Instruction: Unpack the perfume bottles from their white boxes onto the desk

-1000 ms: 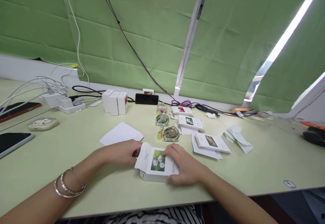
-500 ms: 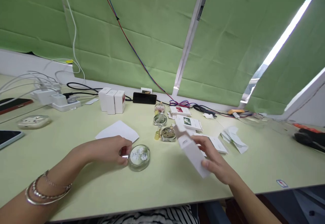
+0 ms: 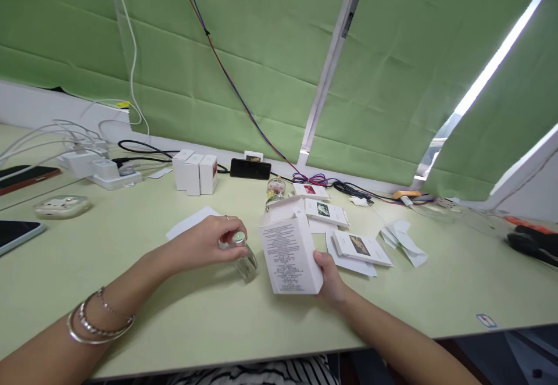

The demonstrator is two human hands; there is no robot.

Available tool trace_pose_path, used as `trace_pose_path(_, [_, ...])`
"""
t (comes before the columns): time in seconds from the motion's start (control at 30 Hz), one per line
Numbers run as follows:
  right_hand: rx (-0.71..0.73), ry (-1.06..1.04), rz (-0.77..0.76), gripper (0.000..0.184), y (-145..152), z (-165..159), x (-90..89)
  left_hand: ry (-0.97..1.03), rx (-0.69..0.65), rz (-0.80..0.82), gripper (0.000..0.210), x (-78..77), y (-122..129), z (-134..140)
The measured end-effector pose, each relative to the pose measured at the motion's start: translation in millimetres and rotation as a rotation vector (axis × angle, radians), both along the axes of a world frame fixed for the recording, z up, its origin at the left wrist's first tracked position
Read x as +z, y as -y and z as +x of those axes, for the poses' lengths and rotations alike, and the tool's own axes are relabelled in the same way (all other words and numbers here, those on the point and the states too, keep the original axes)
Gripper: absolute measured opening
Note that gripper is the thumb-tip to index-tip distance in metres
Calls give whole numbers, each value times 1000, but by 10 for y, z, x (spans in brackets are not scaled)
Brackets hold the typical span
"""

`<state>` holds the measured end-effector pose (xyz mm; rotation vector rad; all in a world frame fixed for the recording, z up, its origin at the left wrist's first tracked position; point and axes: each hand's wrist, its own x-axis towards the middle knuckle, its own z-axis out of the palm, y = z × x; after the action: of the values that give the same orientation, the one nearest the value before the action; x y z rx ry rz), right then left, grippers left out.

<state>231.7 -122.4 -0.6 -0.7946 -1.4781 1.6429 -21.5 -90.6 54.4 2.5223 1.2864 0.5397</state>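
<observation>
My left hand (image 3: pixel 220 239) is closed around the neck of a clear glass perfume bottle (image 3: pixel 247 266), which is tilted above the table, its pale green top showing between the fingers. My right hand (image 3: pixel 330 280) grips a white carton (image 3: pixel 291 257) by its lower right side. The carton's printed text faces me and its flaps stand open at the top. Behind the carton, another glass bottle (image 3: pixel 276 187) shows; others there are mostly hidden. Flattened white boxes with small pictures, such as this box (image 3: pixel 360 246), lie to the right of the carton.
Three upright white boxes (image 3: pixel 192 174) stand at the back left beside a black phone (image 3: pixel 250 168). White paper (image 3: pixel 192 222) lies behind my left hand, crumpled paper (image 3: pixel 405 242) to the right. A power strip (image 3: pixel 115 178) with cables is at the left; the table's front edge runs before me.
The left hand has raised the bottle and tipped it from lying label-up. My right hand has brought the carton left and turned its printed side towards me, now covering bottles behind.
</observation>
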Motion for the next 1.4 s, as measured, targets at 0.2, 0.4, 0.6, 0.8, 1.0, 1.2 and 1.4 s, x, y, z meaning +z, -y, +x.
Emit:
trace_pose_path(0.2, [19,-124,-29,83,17,-214,-61,-33,92,105,27,-83,-22,64])
trace_pose_path(0.4, [-119,-99,240,96,-112,-319,-125,88,97,253,26,-127,-19,31])
trace_pose_path(0.6, [-278,-264,271,77,-53,-459,311,388,-189,836,47,-268,45,94])
trace_pose_path(0.8, [-102,-373,114,74,53,-632,432,403,-228,991,47,-266,61,283])
trace_pose_path(1.0, [-120,-365,86,71,43,-583,528,298,-203,1068,43,-201,37,237])
trace_pose_path(1.2, [-270,-352,310,46,-122,-370,529,264,-121,1038,44,-189,34,174])
trace_pose_path(1.4, [-362,-309,434,39,-236,-269,493,360,76,949,39,-132,-39,49])
